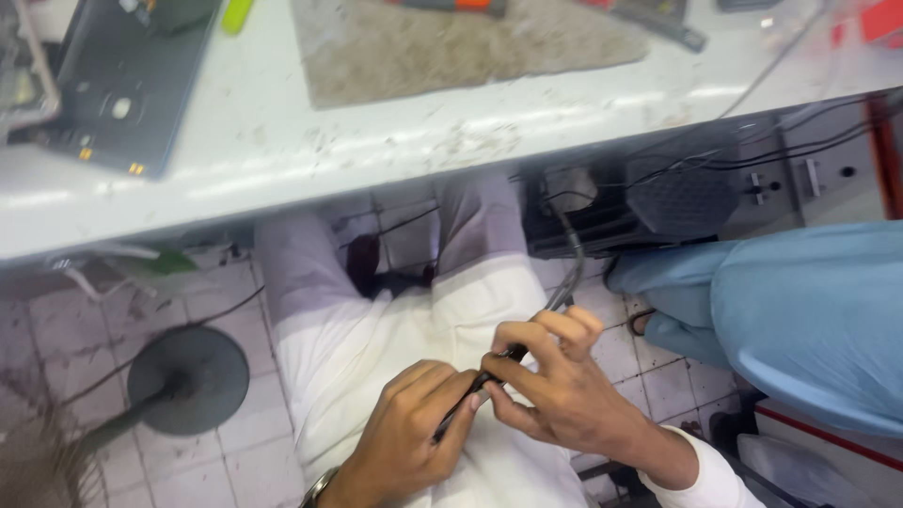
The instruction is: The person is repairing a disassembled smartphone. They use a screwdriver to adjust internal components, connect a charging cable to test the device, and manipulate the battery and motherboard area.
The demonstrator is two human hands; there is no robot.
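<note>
A thin dark tool (470, 395) on a grey cable (567, 273) was gripped by both the left hand (409, 437) and right hand (555, 386), over the lap, below the white workbench (376, 141)

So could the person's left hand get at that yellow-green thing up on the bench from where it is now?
Probably not without moving: the left hand is down in the lap, gripping a thin black tool with the right hand. The yellow-green thing lies on the far side of the bench, whose edge is between them.
</note>
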